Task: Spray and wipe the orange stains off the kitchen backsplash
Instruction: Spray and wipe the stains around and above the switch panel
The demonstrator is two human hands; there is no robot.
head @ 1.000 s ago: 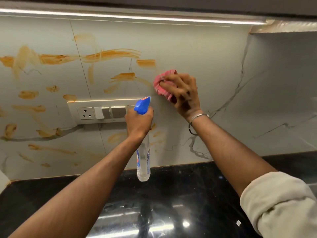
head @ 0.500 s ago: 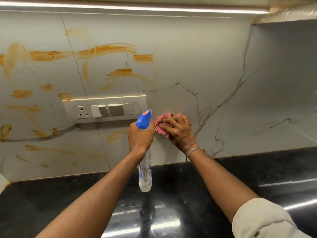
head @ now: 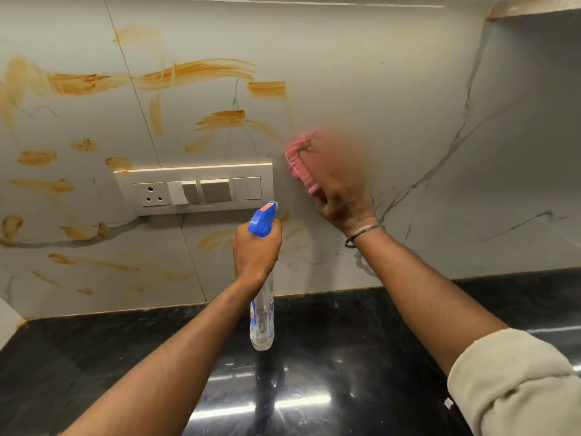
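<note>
Moved: the right hand (head: 339, 187) and its pink cloth (head: 298, 162) had risen from below the switch plate (head: 195, 190), beside the sprayer, to just right of the plate's right end; the left hand had hardly shifted.
Right hand: blurred by motion, it gripped the bunched pink cloth against the backsplash (head: 393, 73); a thin bracelet (head: 361, 234) sat at the wrist and a rolled cream sleeve (head: 515, 382) lay further back.
Left hand: the left hand (head: 256, 250), below the plate's right end, was curled round the neck of the spray bottle (head: 262, 313), blue trigger head pointing at the wall.
Writing: the clear bottle bore a blue-and-white label, too blurred to read; a small orange patch showed on the trigger head.
Stains: the orange stains (head: 201, 72) streaked the wall above, left of and below the plate.
Below: a glossy black countertop (head: 314, 388) ran under the plate.
</note>
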